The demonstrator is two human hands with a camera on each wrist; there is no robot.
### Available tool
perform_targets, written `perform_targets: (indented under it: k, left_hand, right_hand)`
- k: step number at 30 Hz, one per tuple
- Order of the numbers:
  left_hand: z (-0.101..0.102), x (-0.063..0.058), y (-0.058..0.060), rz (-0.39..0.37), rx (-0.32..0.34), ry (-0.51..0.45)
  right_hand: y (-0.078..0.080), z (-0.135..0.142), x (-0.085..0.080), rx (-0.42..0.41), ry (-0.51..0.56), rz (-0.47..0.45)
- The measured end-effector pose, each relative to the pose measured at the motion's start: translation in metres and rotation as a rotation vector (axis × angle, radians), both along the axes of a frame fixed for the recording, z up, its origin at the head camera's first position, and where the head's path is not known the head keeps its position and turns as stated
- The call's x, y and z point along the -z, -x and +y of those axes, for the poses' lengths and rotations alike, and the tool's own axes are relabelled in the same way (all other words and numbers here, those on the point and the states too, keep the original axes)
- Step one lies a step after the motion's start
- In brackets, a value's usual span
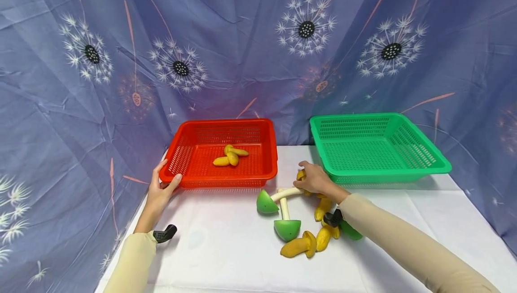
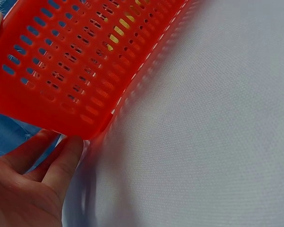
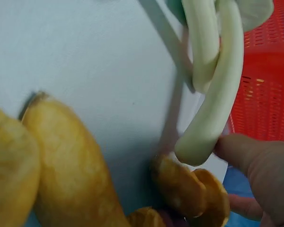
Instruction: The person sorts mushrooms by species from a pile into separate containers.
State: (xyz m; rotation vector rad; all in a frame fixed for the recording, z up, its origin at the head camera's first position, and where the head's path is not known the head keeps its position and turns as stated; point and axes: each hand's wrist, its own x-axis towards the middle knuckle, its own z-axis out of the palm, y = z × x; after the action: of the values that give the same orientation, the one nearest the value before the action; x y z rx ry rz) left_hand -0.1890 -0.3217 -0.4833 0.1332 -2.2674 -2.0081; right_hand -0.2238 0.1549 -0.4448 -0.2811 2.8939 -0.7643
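Note:
My left hand (image 1: pixel 159 194) grips the near left corner of a red basket (image 1: pixel 226 181), thumb at the front and fingers round the side. In the left wrist view, fingers (image 2: pixel 61 165) meet the basket's corner. My right hand (image 1: pixel 317 178) reaches over a yellow toy mushroom (image 1: pixel 301 175) beside the green basket (image 1: pixel 375 172), thumb and fingers spread about it. In the right wrist view, the thumb (image 3: pixel 236 149) is right at the end of a white stem (image 3: pixel 220 99), while a finger (image 3: pixel 244 204) is beside the yellow mushroom (image 3: pixel 180 187).
Inside the red basket lie yellow mushrooms (image 1: pixel 233 158). Between the hands are two green-capped mushrooms (image 1: pixel 267 202) with white stems. More yellow mushrooms (image 1: pixel 296 247) lie nearer on the white cloth (image 1: pixel 226 239); a green cap (image 1: pixel 350 231) shows partly behind the right sleeve. A patterned blue curtain (image 1: pixel 242 59) hangs behind.

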Motion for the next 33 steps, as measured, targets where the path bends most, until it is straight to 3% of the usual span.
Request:
perform_targets:
  k: [10, 19, 23, 27, 33]
  left_hand:
    - [0.0, 0.0, 0.0, 0.011, 0.0, -0.003]
    - [0.0, -0.001, -0.002, 0.012, 0.001, 0.029]
    - [0.0, -0.003, -0.004, 0.001, -0.015, 0.05]
    - [0.001, -0.003, -0.003, -0.015, -0.013, -0.004]
    - [0.004, -0.003, -0.002, -0.023, 0.006, -0.046]
  right_hand:
    - [0.005, 0.005, 0.007, -0.026, -0.024, 0.045]
    - [0.001, 0.001, 0.0, -0.033, 0.097, 0.098]
    - [-0.005, -0.002, -0.01, -0.049, 0.199, 0.136]
    - [-0.009, -0.005, -0.024, -0.091, 0.338, 0.159]
    - [-0.012, -0.003, -0.062, -0.139, 0.547, 0.202]
